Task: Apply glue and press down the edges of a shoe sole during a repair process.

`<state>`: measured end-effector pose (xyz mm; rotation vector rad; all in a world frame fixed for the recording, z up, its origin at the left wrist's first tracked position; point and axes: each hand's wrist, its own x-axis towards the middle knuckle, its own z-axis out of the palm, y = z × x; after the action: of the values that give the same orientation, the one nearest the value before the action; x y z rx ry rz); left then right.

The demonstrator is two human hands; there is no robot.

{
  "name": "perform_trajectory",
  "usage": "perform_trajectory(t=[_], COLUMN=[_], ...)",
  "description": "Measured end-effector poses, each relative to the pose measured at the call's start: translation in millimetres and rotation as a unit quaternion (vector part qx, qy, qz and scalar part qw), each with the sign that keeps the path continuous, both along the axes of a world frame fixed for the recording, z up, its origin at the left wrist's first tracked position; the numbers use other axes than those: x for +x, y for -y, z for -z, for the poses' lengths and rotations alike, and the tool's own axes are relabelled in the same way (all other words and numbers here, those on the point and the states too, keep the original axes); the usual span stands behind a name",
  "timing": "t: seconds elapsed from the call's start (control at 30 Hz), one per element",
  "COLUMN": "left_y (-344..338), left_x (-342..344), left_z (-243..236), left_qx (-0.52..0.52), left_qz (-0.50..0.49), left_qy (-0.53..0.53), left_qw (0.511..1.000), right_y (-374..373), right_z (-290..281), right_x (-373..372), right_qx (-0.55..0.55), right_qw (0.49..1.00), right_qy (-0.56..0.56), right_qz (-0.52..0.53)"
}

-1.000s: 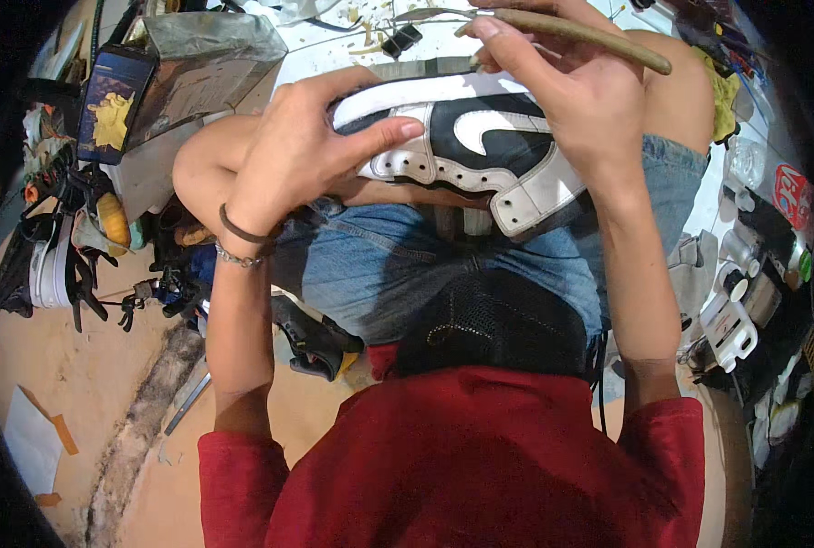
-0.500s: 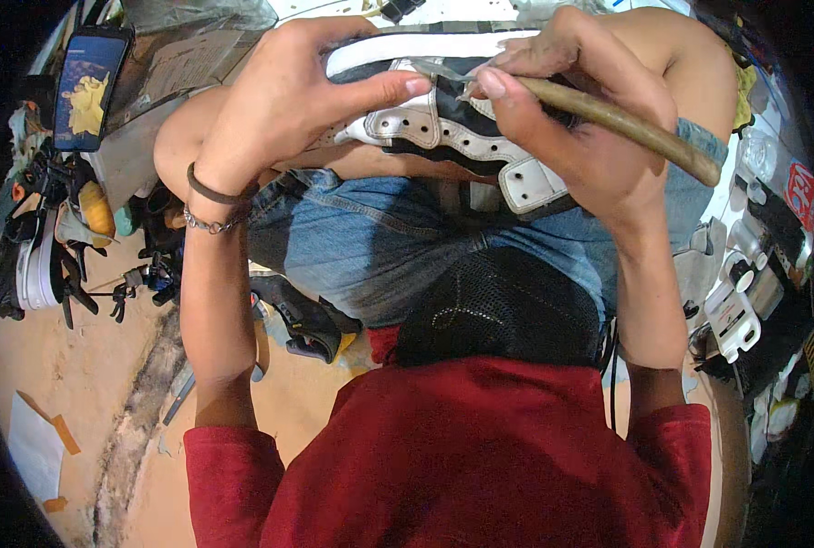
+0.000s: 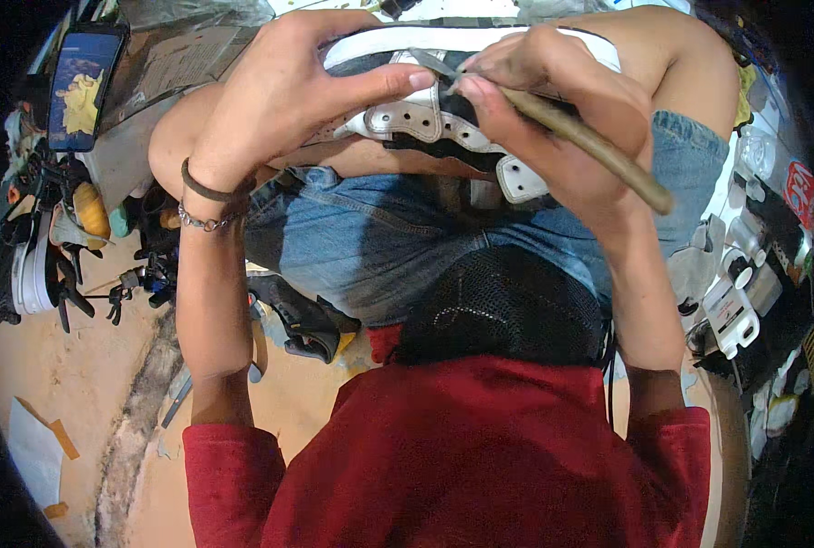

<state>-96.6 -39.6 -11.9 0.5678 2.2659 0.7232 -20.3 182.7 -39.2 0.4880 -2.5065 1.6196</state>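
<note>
A black-and-white sneaker (image 3: 405,121) lies sideways across my thighs, its white sole edge facing away and its eyelet strips toward me. My left hand (image 3: 283,96) is closed around the left end, the thumb pressed on the upper just below the sole. My right hand (image 3: 580,128) grips a slim knife (image 3: 603,153) with a round wooden handle. Its short grey blade points left and touches the upper beside the sole edge, close to my left thumb. The right hand covers much of the shoe's right part.
A lit phone (image 3: 85,91) leans at the far left. Below it are another sneaker (image 3: 34,265) and several small clamps. A black-and-yellow tool (image 3: 304,320) rests on the floor by my left forearm. At right are a white container (image 3: 734,315) and a clear plastic jar (image 3: 761,157).
My right hand and the knife have shifted left, and the handle's end has swung lower. The blade tip sits slightly higher, nearer the sole edge. The left hand keeps its grip.
</note>
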Motion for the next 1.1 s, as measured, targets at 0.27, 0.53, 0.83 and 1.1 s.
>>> perform_trajectory(t=[0.27, 0.53, 0.83, 1.1], left_y=[4, 4, 9, 6], left_x=[2, 0, 3, 3], left_z=[1, 5, 12, 8], left_qx=[0.019, 0.008, 0.063, 0.041], left_qz=[-0.005, 0.015, 0.037, 0.017], left_qy=[-0.014, -0.029, -0.095, -0.070], left_qw=[1.000, 0.999, 0.993, 0.997], right_y=[-9, -7, -7, -8], right_z=[7, 8, 10, 10], right_x=[-6, 2, 3, 7], right_qx=[-0.011, -0.054, -0.064, -0.013], right_qw=[1.000, 0.998, 0.997, 0.996], right_qy=[-0.007, -0.021, -0.015, -0.079], right_qz=[-0.028, -0.021, -0.034, -0.043])
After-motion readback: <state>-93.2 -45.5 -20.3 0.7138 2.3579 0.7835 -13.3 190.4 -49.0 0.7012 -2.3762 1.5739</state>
